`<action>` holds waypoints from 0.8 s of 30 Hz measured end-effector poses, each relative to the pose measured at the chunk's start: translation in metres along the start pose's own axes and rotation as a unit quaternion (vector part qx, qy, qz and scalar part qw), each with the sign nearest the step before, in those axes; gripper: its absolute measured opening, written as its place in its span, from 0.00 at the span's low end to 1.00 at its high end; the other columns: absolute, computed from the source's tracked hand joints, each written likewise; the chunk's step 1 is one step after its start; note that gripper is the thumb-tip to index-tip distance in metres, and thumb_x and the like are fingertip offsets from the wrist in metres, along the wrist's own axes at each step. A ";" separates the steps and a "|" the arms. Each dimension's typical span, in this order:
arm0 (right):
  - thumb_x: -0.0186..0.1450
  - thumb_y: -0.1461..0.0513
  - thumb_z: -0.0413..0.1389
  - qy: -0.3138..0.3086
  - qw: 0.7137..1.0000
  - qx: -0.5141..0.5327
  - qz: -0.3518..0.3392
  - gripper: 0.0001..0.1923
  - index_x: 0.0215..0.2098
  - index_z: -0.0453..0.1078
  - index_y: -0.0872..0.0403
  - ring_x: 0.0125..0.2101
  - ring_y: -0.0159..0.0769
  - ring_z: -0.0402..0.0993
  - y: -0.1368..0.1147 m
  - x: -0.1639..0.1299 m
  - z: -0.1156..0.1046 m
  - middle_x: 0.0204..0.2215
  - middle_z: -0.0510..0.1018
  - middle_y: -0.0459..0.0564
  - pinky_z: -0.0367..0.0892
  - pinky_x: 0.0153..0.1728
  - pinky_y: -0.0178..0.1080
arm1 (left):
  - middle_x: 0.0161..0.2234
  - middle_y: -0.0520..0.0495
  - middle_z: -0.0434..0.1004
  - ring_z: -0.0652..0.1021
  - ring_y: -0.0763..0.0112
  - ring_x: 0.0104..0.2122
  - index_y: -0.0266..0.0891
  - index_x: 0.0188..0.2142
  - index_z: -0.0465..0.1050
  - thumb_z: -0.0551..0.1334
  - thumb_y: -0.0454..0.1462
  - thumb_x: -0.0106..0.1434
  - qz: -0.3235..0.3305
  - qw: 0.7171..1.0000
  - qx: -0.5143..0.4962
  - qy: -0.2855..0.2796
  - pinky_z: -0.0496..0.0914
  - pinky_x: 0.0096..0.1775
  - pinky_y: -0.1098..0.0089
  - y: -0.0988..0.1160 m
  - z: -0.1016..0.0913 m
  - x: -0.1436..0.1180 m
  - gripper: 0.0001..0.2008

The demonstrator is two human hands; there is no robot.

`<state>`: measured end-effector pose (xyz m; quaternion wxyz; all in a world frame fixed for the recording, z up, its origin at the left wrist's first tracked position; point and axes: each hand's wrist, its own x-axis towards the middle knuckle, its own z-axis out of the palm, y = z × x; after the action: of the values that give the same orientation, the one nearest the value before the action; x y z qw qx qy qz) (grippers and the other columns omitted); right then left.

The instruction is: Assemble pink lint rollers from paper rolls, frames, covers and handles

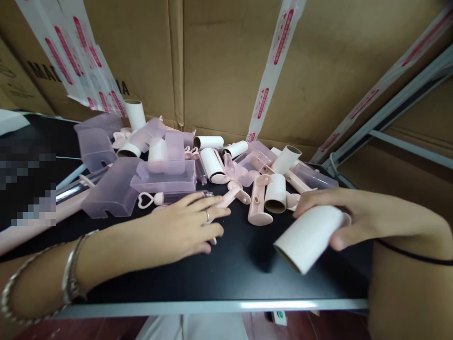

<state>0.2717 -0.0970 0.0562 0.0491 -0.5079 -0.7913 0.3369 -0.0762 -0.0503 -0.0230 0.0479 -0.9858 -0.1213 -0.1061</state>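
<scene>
A white cardboard tube (311,238) is tilted above the front right of the black table, its open end toward the front left. My right hand (348,222) is closed around its far end, thumb on the near side. My left hand (184,226) lies palm down with fingers outstretched, over a pale pink plastic piece (230,196) partly hidden beneath them. Whether the fingers touch that piece I cannot tell. Beyond the left fingers lies a clear stick with a pink heart-shaped loop (146,200). A pink half-round holder (260,200) and another white tube (275,193) rest between the hands.
Translucent purple plastic covers (111,189), white tubes and small pink parts are heaped along the back of the black table (226,278). A taped cardboard box (219,71) walls off the rear. A metal frame bar (389,108) slants at right.
</scene>
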 end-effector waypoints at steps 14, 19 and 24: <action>0.64 0.45 0.53 0.169 0.976 -0.132 0.024 0.21 0.43 0.74 0.51 0.33 0.40 0.74 -0.009 0.032 0.026 0.34 0.78 0.51 0.70 0.35 0.41 | 0.57 0.42 0.75 0.72 0.55 0.57 0.38 0.54 0.71 0.62 0.48 0.65 -0.021 0.992 0.115 0.045 0.58 0.58 0.58 -0.003 0.009 0.004 0.23; 0.63 0.50 0.55 0.322 0.909 -0.262 0.051 0.24 0.53 0.71 0.53 0.52 0.54 0.69 0.008 0.049 0.029 0.50 0.74 0.59 0.64 0.53 0.55 | 0.56 0.45 0.76 0.71 0.58 0.58 0.39 0.54 0.71 0.61 0.46 0.66 0.014 0.993 0.082 0.082 0.56 0.60 0.59 0.003 0.005 0.004 0.21; 0.58 0.50 0.61 0.232 0.929 -0.277 0.078 0.38 0.64 0.61 0.52 0.57 0.55 0.67 0.028 0.062 0.037 0.57 0.69 0.61 0.64 0.55 0.54 | 0.51 0.49 0.80 0.76 0.64 0.53 0.40 0.49 0.73 0.59 0.41 0.69 0.068 0.991 0.015 0.111 0.59 0.59 0.62 0.011 0.001 0.005 0.12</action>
<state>0.2481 -0.0555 -0.0048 0.0626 -0.6255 -0.7774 -0.0200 -0.0683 -0.0598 -0.0239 0.0827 -0.9731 -0.0500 -0.2092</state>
